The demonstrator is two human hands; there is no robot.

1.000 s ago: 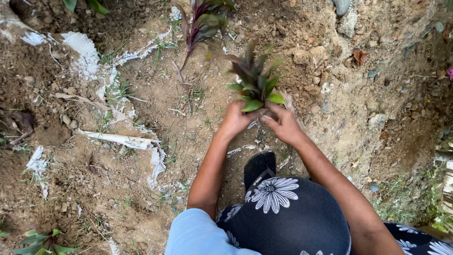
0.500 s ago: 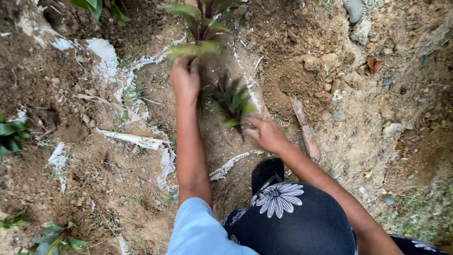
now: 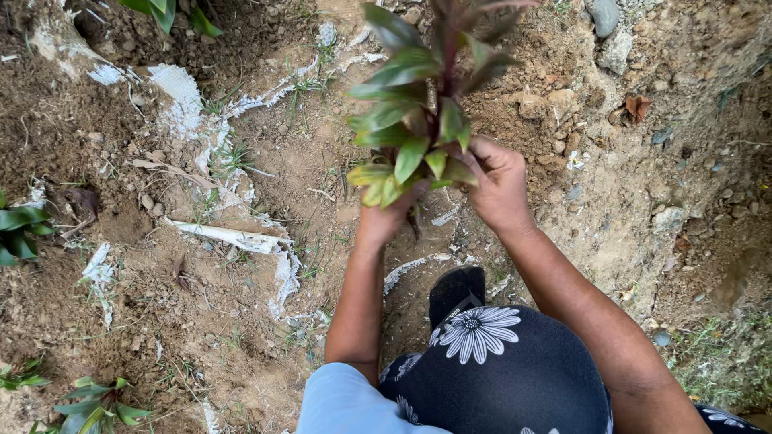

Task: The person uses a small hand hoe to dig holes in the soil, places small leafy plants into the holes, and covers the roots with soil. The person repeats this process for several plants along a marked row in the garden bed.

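A plant point(image 3: 426, 104) with green and dark red leaves stands up toward the camera over bare brown soil point(image 3: 322, 161). My left hand point(image 3: 386, 219) is under its lowest yellow-green leaves, mostly hidden by them. My right hand point(image 3: 500, 186) is closed around the base of the stem on the right side. Both hands hold the plant close above the ground. My knee in dark cloth with a white flower print point(image 3: 490, 362) and the toe of a black shoe point(image 3: 455, 291) sit just below the hands.
White torn strips of sacking point(image 3: 241, 239) lie half buried to the left. Small green plants grow at the left edge point(image 3: 18, 233) and bottom left point(image 3: 100, 402). Grey stones point(image 3: 615, 44) lie on the slope at top right.
My left hand has come back from the far plant and both hands now hold a tall green and red plant, which fills the upper middle of the view.
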